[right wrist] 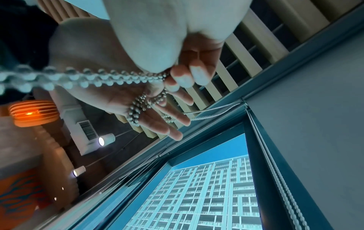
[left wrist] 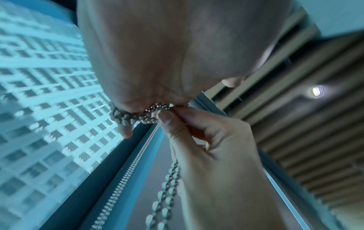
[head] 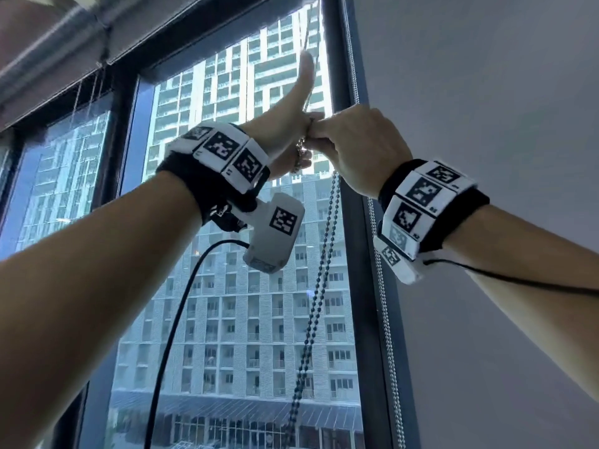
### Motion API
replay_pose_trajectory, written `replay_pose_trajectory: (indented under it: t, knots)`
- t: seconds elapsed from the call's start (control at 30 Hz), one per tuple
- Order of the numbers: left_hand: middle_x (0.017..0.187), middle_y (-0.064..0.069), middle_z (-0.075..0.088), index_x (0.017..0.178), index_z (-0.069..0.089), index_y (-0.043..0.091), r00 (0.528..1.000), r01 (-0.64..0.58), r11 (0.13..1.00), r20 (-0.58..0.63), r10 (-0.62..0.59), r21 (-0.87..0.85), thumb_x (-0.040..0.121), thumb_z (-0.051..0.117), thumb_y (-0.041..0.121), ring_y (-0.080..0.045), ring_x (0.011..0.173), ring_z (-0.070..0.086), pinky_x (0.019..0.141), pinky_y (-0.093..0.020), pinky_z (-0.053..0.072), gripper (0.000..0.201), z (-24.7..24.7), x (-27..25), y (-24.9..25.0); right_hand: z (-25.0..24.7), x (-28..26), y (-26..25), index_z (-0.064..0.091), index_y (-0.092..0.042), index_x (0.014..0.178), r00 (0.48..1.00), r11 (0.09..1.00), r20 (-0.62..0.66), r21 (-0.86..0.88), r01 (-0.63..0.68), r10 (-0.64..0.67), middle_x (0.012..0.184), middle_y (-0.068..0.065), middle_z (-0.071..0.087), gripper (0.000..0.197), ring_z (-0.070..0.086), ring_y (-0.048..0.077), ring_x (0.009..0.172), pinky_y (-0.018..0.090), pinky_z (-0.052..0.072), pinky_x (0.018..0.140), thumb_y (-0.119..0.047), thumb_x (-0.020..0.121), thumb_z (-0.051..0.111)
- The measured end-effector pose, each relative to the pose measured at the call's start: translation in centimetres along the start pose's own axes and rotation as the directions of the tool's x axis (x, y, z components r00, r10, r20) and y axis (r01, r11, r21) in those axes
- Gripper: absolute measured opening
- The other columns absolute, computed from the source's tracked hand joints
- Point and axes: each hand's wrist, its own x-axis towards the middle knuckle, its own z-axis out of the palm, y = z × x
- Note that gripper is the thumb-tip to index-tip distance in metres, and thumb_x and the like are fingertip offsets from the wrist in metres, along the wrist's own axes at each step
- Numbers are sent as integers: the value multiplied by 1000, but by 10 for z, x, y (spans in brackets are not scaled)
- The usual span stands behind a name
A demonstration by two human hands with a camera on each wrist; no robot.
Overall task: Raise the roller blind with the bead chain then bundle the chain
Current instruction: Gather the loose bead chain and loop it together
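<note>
The bead chain (head: 327, 234) hangs as a double strand in front of the window pane. Its upper part is wound in several turns round my left hand's fingers as a coil (head: 299, 157) (left wrist: 133, 115) (right wrist: 138, 110). My left hand (head: 291, 137) is raised, thumb pointing up, its fingers (right wrist: 167, 124) stretched out through the coil. My right hand (head: 324, 131) touches the left and pinches the chain (right wrist: 88, 77) with its thumb (left wrist: 165, 118) and curled fingers. Thin strands run on up towards the top of the frame. The blind's dark bottom edge (head: 207, 50) sits high at the window top.
To the right hangs a lowered grey blind (head: 486, 124) with its own silver bead chain (head: 385, 319) along the dark window frame (head: 356, 254). Black cables trail from both wrist cameras. A high-rise building fills the glass. Slatted ceiling and lamps are overhead.
</note>
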Motion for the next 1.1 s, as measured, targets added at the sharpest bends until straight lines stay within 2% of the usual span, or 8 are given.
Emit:
replay_pose_trajectory:
  t: [0.17,0.4,0.63,0.7,0.8,0.87,0.97,1.1]
  knots:
    - [161,-11,16,152,-2,21,998,-29,922,-42,49,385,95,-11,48,-27,147,16,115,-50,7,63,18,-2,1,16,-18,-1,70,-14,112,994,994,26,3,-108,108,91,13,75,33,70,30,74,38,57,72,-36,97,51]
    - [156,-21,26,151,-7,23,1000,5,904,20,-15,428,94,-9,52,-35,144,24,116,-59,14,64,27,-1,3,27,-25,-6,71,-9,98,959,939,44,197,-282,279,84,6,70,27,61,17,64,20,41,54,-30,96,56]
    - [148,-20,40,149,26,17,999,33,857,0,-38,514,85,-6,69,-32,134,40,110,-54,29,88,27,10,12,25,-19,-5,74,-9,76,864,799,-53,412,-437,500,63,-6,60,10,51,-3,52,6,34,53,-18,80,73]
    - [126,-12,53,131,48,20,999,33,844,15,-48,535,75,-3,78,-24,113,51,88,-39,47,95,26,12,13,24,-18,-7,72,-16,67,833,767,-106,465,-442,543,58,-10,57,11,51,-2,51,9,37,54,-18,77,75]
    - [112,-6,51,100,49,41,996,32,803,45,-73,595,64,-1,81,-15,92,50,59,-23,40,74,28,11,14,27,-21,-10,74,-17,68,798,717,-139,546,-432,586,54,-17,54,8,57,3,56,16,46,62,-17,75,76]
    - [113,-7,50,91,46,36,995,27,804,63,-80,594,68,-5,78,-17,94,55,59,-23,43,70,31,10,17,29,-24,-10,68,-26,61,792,708,-158,572,-414,590,50,-22,50,18,53,-4,52,13,44,59,-15,74,76]
    - [129,-19,56,119,57,1,992,49,806,65,-107,589,80,-7,73,-29,120,57,71,-26,50,104,32,13,18,30,-25,-12,41,-41,52,790,709,-189,594,-380,583,49,-26,47,49,52,-8,50,17,49,63,-13,74,75]
    - [137,-30,48,99,56,8,989,64,841,78,-125,537,84,-5,71,-40,123,55,70,-30,58,89,35,10,19,32,-25,-14,43,-43,59,786,686,-198,637,-351,586,57,-16,59,49,69,12,58,37,61,64,-9,74,75]
